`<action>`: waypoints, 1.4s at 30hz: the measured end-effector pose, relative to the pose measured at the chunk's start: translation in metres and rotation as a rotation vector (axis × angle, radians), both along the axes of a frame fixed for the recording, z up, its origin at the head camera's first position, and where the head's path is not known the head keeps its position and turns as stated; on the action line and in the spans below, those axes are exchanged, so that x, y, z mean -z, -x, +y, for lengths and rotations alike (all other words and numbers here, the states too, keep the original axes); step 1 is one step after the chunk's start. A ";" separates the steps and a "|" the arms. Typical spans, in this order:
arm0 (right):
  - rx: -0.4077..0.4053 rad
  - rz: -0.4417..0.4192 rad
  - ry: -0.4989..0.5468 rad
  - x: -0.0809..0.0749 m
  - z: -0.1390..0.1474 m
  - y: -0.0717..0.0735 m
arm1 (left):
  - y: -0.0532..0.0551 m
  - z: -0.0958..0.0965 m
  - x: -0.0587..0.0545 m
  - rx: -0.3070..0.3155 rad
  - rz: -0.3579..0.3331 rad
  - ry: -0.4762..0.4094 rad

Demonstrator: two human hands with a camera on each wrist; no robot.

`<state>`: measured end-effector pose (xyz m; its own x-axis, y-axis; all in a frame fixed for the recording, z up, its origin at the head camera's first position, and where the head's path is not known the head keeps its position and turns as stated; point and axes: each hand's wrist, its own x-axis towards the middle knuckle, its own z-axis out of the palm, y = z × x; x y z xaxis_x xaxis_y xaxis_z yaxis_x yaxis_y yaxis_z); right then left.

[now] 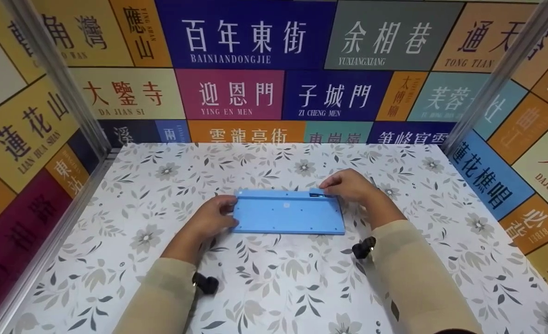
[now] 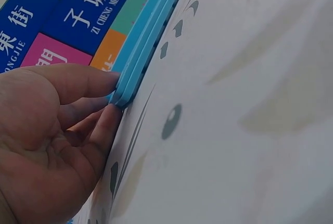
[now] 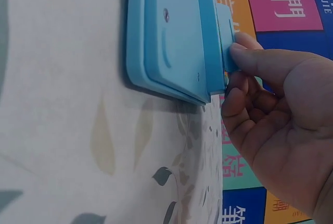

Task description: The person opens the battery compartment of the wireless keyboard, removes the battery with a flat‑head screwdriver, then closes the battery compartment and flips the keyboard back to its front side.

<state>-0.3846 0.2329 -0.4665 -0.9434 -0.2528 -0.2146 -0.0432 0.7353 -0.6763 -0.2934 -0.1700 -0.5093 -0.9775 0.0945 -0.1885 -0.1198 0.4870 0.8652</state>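
A light blue keyboard point(image 1: 288, 215) lies face down on the patterned tabletop, its screw-dotted underside up and a raised ridge along the far side. At its left end my left hand point(image 1: 213, 215) pinches the edge between thumb and fingers; the left wrist view shows the thumb point(image 2: 99, 81) on the blue corner. Near the far right corner, a dark battery slot point(image 1: 318, 195) shows in the ridge. My right hand point(image 1: 348, 185) pinches a small blue battery cover point(image 3: 226, 36) there, thumb against it. Whether the cover is fully apart from the keyboard, I cannot tell.
The floral-patterned tabletop point(image 1: 162, 278) spreads around the keyboard. Panels with colourful printed signs point(image 1: 230, 95) stand behind and at both sides, with metal posts point(image 1: 492, 79) at the corners. A small black wrist camera point(image 1: 364, 248) sits at each sleeve.
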 end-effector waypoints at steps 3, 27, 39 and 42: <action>0.030 -0.024 0.045 0.001 0.001 0.006 | 0.000 -0.001 -0.001 -0.005 -0.010 0.008; 0.168 -0.044 0.115 0.019 -0.009 0.033 | -0.001 -0.001 -0.001 0.003 -0.015 -0.043; 0.178 -0.028 0.098 0.018 -0.009 0.032 | 0.001 -0.002 0.000 0.012 -0.010 -0.045; 0.168 -0.002 0.103 0.015 -0.009 0.028 | 0.001 -0.003 0.001 0.009 -0.008 -0.034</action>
<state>-0.4122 0.2239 -0.4817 -0.9737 -0.1130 -0.1979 0.0757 0.6591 -0.7483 -0.2946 -0.1733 -0.5102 -0.9751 0.1095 -0.1930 -0.1227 0.4588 0.8800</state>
